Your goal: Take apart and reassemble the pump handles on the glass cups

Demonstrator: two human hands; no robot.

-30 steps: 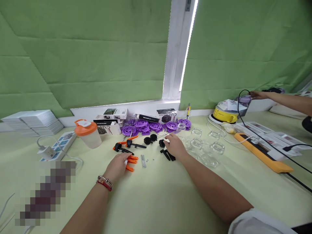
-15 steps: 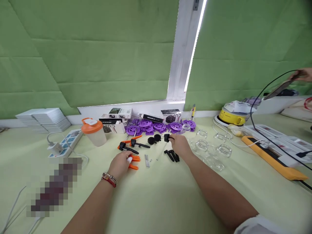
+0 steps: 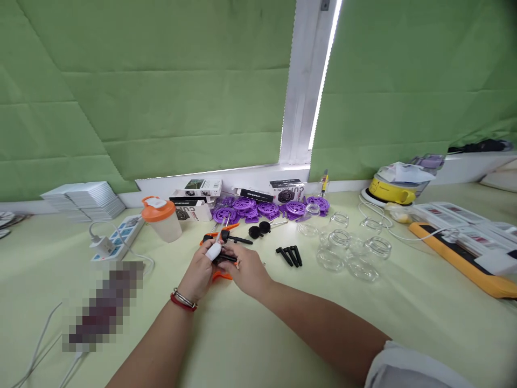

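Note:
My left hand (image 3: 201, 272) and my right hand (image 3: 246, 267) meet low over the middle of the table. Between them is a black part (image 3: 226, 258), gripped by the fingers of both. A white piece (image 3: 214, 251) with a thin rod rising from it sits at my left thumb. Orange clamps (image 3: 222, 276) lie partly hidden beneath the hands. Just beyond is a black part with a long stem (image 3: 238, 238). Two round black pieces (image 3: 256, 232) rest to its right. Several short black handles (image 3: 291, 256) lie right of my right hand.
Purple wheels (image 3: 267, 209) and printed boxes (image 3: 195, 210) line the wall. Clear glass cups (image 3: 339, 240) stand to the right, near a yellow pot (image 3: 391, 191) and an orange power strip (image 3: 456, 261). At left are a shaker (image 3: 165, 220), a white power strip (image 3: 121, 237) and stacked white sheets (image 3: 86, 199).
My right hand has moved left with the black piece and joined my left hand. The other person's hand at the far right has left the view. The whole view has shifted slightly.

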